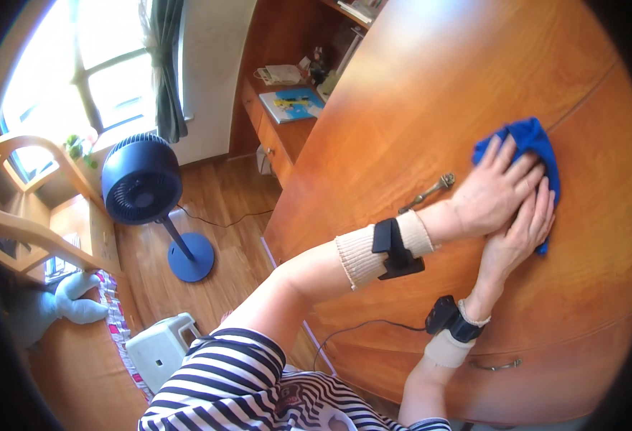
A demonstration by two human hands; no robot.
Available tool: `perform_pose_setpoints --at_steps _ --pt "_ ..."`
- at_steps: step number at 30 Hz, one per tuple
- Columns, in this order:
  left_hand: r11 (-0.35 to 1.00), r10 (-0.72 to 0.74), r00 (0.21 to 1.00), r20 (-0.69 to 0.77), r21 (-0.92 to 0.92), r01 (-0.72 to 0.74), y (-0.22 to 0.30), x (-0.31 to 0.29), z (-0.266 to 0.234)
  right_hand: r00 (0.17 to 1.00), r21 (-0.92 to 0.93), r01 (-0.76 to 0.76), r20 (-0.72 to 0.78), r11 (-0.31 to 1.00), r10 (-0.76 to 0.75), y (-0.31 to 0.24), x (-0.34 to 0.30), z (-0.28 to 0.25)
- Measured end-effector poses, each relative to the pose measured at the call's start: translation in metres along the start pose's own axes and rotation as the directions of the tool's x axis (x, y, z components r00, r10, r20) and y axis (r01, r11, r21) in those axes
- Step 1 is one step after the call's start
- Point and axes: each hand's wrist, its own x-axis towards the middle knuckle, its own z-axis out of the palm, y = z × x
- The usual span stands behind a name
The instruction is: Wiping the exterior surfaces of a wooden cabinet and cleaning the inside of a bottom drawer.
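Cloth point(544, 147) against closed cabinet point(395, 136)

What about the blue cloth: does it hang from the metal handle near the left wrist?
No, the blue cloth is against the wooden surface under the left hand, apart from the metal handle.

I could read no words or numbers from where I stood. A blue-and-white booklet point(292, 105) lay by the edge of the surface point(300, 133) above the drawers, with a yellow figure across its cover, but any lettering was too small to make out. On the front of the striped shirt point(233, 366), a dark reddish emblem point(287, 397) sat half lost in the folds, its marks too blurred to read.
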Motion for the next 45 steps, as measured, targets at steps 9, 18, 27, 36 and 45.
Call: perform_pose_setpoints --at_steps 9,18,27,36,45 --pt "0.895 -0.446 0.89 0.101 0.074 0.44 -0.128 -0.096 -0.039 0.897 0.182 0.123 0.4 0.976 -0.188 -0.098 0.003 0.098" --pt "0.766 -0.618 0.696 0.365 0.082 0.637 -0.142 -0.331 -0.06 0.607 0.429 -0.011 0.721 0.903 -0.335 -0.188 -0.157 0.141" --pt "0.782 -0.597 0.765 0.24 -0.038 0.622 -0.2 -0.152 -0.09 0.902 -0.037 0.11 0.423 0.993 -0.084 -0.146 -0.009 0.069" --pt "0.411 -0.912 0.411 0.009 0.014 0.912 -0.257 -0.459 -0.002 0.907 -0.426 0.152 0.42 0.892 0.046 -0.093 -0.033 0.074" --pt "0.382 -0.913 0.397 0.099 -0.14 0.913 -0.212 -0.296 0.007 0.865 -0.408 0.082 0.483 0.909 0.139 -0.087 -0.036 0.068"
